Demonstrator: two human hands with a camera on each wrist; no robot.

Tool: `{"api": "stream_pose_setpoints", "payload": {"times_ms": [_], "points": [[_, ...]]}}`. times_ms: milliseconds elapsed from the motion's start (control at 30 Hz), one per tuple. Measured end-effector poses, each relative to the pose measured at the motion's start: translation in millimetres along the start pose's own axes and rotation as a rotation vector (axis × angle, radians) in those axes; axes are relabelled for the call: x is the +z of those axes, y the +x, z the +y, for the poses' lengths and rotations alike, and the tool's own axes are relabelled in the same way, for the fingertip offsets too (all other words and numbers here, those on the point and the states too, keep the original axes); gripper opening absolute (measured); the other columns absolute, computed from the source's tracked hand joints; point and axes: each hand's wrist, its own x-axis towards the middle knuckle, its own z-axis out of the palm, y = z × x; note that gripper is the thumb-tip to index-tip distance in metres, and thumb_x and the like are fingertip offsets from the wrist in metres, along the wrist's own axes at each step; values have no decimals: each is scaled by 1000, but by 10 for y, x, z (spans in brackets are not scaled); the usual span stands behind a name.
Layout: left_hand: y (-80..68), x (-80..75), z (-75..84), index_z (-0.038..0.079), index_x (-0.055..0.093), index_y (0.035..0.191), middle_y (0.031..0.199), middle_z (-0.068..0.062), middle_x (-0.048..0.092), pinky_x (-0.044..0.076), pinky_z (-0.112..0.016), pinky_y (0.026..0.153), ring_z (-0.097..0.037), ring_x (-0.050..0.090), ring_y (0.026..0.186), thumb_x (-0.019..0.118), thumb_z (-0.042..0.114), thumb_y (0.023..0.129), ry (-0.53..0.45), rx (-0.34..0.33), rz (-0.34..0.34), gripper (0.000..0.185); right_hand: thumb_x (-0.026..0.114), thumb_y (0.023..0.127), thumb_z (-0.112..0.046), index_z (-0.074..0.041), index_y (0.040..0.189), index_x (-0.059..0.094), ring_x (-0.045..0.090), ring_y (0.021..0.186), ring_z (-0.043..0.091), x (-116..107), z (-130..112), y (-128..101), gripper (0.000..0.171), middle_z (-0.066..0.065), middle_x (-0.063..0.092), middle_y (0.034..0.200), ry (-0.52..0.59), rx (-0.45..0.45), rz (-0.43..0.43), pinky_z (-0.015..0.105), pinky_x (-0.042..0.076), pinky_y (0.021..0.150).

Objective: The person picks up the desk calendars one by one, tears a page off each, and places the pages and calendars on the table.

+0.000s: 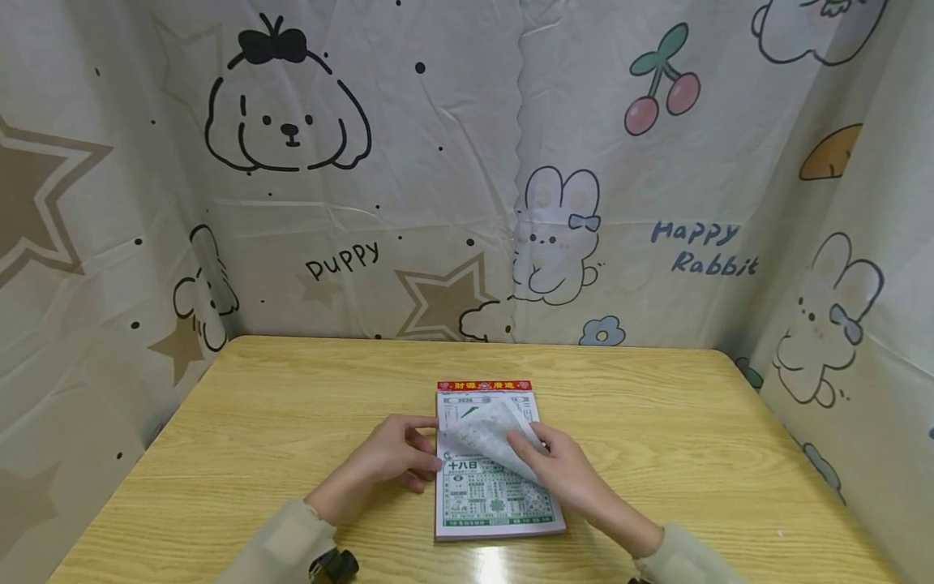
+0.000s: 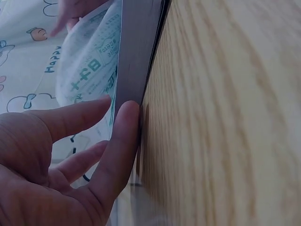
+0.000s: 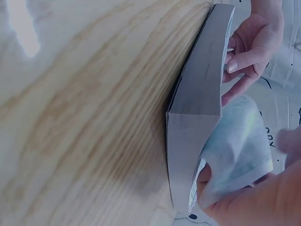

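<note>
Nearest my head camera, at the bottom edge of the frame, two pale sleeves came in, and a small black device sat by the left cuff. My left hand lay at the left edge of the tear-off calendar, just below centre of the frame, its fingers fairly straight and relaxed; in the left wrist view the thumb pressed against the thick side of the block, which I judged was to stop the pad sliding on the wooden table while a sheet was worked. That hand gripped nothing. My right hand sat over the right half of the pad and pinched the top page, which curled up and back toward the red header strip; the right wrist view showed the thin green-printed sheet bowed between my fingers. Lifting from the lower corner seemed the reason for that hold, since the sheets were bound along the top. So the calendar lay flat between my two hands, touching both, with the cartoon curtain filling the upper frame behind.
</note>
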Motion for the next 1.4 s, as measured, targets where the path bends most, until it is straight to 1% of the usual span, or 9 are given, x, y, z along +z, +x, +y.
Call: {"api": "stream_pose_setpoints", "payload": {"times_ms": [100,167,367,567,767,867,1000,1133,1400], "points": [[-7,6,6,-4,53,150,97,-16,64,67,-39,61,-24,73,74,84,-7,85,-2,-3,-5,73,62,108,-33,-9,92,73,58,81,16,-30,32,14,31,2,67,92,4,-3,32,28,50,68],[-12,11,11,-4,53,150,97,-16,64,67,-39,62,-24,73,74,84,-7,84,2,-4,-3,73,64,108,-28,-9,88,75,56,74,14,-57,50,15,30,1,68,88,7,4,56,25,47,62],[-3,15,-3,-6,55,148,96,-16,65,66,-37,60,-23,73,71,84,-8,84,-1,6,-5,71,75,98,-9,-4,102,80,62,78,16,-89,90,46,8,3,73,94,44,25,97,25,54,67],[9,7,-49,-1,60,147,91,-16,67,65,-35,56,-20,72,62,84,-5,85,-29,-6,-25,67,76,85,11,4,125,71,67,78,21,-101,97,74,41,9,73,106,145,53,112,29,59,69],[9,-7,-51,0,60,147,89,-17,69,66,-37,57,-21,72,62,84,-4,86,-38,-8,-38,66,72,87,6,7,121,70,64,78,20,-125,83,107,34,9,72,89,191,77,99,27,56,65],[13,-10,-49,1,60,147,89,-16,68,66,-37,58,-21,73,63,84,-4,86,-39,-12,-43,65,70,96,-2,5,119,70,67,81,19,-139,84,132,25,8,74,89,197,107,101,27,57,65],[17,-15,-67,0,60,147,90,-17,69,66,-37,58,-22,74,65,83,-5,87,-47,-12,-51,65,69,101,-9,3,126,66,70,79,19,-160,109,160,28,9,77,91,197,134,99,27,57,62],[16,-25,-87,0,59,147,90,-17,69,67,-38,59,-22,74,66,82,-5,88,-59,-1,-67,64,70,99,-6,0,134,59,69,77,20,-180,131,179,37,11,76,93,214,146,93,28,55,60],[20,-55,-102,0,59,148,94,-17,67,67,-39,61,-23,75,70,79,-5,90,-73,16,-113,62,71,86,11,0,134,59,65,80,22,-201,165,236,51,15,67,107,205,127,111,30,55,72]]}}
